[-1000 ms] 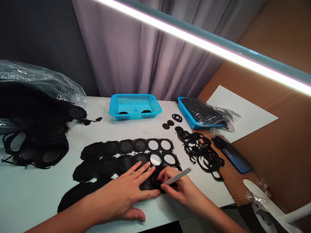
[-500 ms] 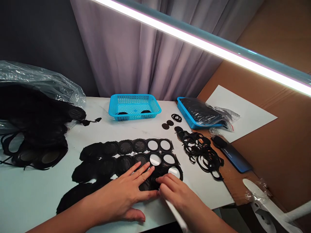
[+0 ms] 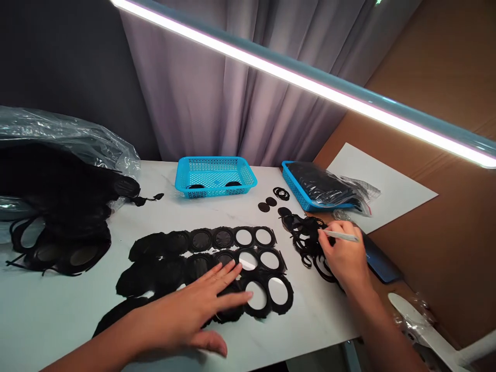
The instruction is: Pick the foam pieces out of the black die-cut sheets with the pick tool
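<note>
My left hand (image 3: 197,307) lies with its fingers spread over rows of joined black round pieces (image 3: 201,239) on the white table, its fingertips by the nearer rows. Toward the right end, several rings stand around white openings; one such ring (image 3: 279,312) is in the nearest row. In my right hand (image 3: 346,256), closed, is a slim white pen-like tool (image 3: 343,235). That hand is at a tangled heap of black rings and scraps (image 3: 300,238), its fingertips over the heap. Whether a scrap is pinched there too, I cannot tell.
A blue basket (image 3: 180,178) with a few black pieces stands at the back. Another blue basket (image 3: 289,181) bears a bagged black stack (image 3: 315,181). Black discs (image 3: 264,207) lie nearby. Black material and a plastic bag (image 3: 77,126) fill the left side. A lamp tube crosses overhead.
My right hand has moved from the nearest row, right and away from me, to the scrap heap. A ring it covered now shows a white opening. The left hand has barely moved.
</note>
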Demonstrator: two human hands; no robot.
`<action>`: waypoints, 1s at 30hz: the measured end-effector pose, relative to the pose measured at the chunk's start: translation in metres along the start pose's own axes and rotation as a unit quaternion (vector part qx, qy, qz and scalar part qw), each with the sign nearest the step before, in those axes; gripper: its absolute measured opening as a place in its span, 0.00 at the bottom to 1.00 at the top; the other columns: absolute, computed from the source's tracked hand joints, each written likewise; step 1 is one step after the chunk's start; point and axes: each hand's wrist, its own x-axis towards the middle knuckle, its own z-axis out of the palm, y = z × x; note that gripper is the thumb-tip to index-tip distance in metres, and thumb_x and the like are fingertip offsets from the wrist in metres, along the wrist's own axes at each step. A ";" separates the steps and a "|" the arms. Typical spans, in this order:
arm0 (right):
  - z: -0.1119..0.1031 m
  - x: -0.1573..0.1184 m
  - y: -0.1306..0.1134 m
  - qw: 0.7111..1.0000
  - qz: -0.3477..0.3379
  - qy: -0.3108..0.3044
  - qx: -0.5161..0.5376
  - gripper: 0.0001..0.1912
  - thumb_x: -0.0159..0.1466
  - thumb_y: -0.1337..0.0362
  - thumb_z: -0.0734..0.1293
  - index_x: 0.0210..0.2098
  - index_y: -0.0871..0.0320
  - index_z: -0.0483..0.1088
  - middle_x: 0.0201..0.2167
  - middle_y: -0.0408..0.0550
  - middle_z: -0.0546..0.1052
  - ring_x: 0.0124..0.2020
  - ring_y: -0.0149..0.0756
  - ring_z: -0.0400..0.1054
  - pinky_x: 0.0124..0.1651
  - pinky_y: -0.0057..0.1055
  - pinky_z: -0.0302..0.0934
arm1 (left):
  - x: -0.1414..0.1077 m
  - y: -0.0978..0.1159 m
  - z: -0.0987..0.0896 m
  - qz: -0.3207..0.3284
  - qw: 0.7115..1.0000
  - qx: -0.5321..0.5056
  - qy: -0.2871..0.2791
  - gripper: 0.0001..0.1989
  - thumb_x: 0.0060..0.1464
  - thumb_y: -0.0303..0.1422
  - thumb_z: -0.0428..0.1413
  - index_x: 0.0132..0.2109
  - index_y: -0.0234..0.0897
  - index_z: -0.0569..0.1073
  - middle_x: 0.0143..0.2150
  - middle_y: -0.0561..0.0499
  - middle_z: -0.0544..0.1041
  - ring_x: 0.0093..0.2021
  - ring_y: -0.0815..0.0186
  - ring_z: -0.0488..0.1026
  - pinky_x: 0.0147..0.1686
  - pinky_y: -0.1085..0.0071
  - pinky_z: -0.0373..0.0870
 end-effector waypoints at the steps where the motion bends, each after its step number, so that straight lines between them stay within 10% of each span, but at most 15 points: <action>1: -0.004 -0.002 -0.002 1.000 0.011 0.017 0.013 0.13 0.66 0.57 0.59 0.28 0.57 0.65 0.34 0.54 0.71 0.35 0.43 0.64 0.39 0.37 0.58 | -0.002 -0.005 -0.002 -0.029 0.999 0.000 0.014 0.37 0.63 0.53 0.51 0.73 0.55 0.47 0.75 0.48 0.38 0.73 0.46 0.37 0.66 0.45 0.54; 8: -0.008 -0.009 -0.006 0.975 0.148 -0.062 0.155 0.11 0.61 0.56 0.62 0.29 0.56 0.65 0.28 0.49 0.74 0.28 0.39 0.68 0.32 0.33 0.58 | -0.010 -0.045 -0.002 -0.120 0.986 0.072 0.092 0.31 0.68 0.51 0.45 0.73 0.53 0.48 0.75 0.52 0.43 0.74 0.53 0.39 0.70 0.48 0.42; 13: -0.006 -0.009 -0.017 0.961 0.177 0.020 0.212 0.14 0.64 0.52 0.65 0.34 0.57 0.69 0.35 0.51 0.76 0.35 0.42 0.72 0.37 0.36 0.65 | -0.018 -0.062 -0.001 -0.117 0.981 0.121 0.098 0.34 0.67 0.53 0.46 0.73 0.54 0.47 0.75 0.52 0.43 0.74 0.51 0.40 0.70 0.49 0.40; 22: 0.024 0.013 -0.085 0.754 0.232 -0.268 0.553 0.20 0.59 0.50 0.72 0.31 0.60 0.66 0.53 0.57 0.71 0.43 0.42 0.76 0.41 0.33 0.73 | -0.034 -0.070 -0.010 -0.135 0.973 0.126 0.137 0.33 0.67 0.52 0.47 0.73 0.54 0.47 0.75 0.52 0.42 0.74 0.53 0.42 0.69 0.55 0.48; 25: 0.051 0.027 -0.094 0.697 0.275 -0.306 0.587 0.17 0.59 0.55 0.71 0.34 0.60 0.65 0.55 0.60 0.70 0.40 0.40 0.77 0.32 0.28 0.72 | -0.040 -0.082 -0.016 -0.255 0.928 0.199 0.185 0.28 0.70 0.48 0.42 0.71 0.43 0.57 0.71 0.46 0.57 0.69 0.56 0.55 0.63 0.60 0.59; 30: 0.080 0.032 -0.091 0.711 0.257 -0.345 0.556 0.15 0.61 0.58 0.69 0.34 0.58 0.59 0.25 0.48 0.76 0.22 0.34 0.74 0.22 0.23 0.65 | -0.057 -0.098 -0.020 -0.402 0.836 0.282 0.244 0.26 0.66 0.48 0.42 0.44 0.29 0.72 0.45 0.35 0.70 0.47 0.46 0.67 0.45 0.53 0.66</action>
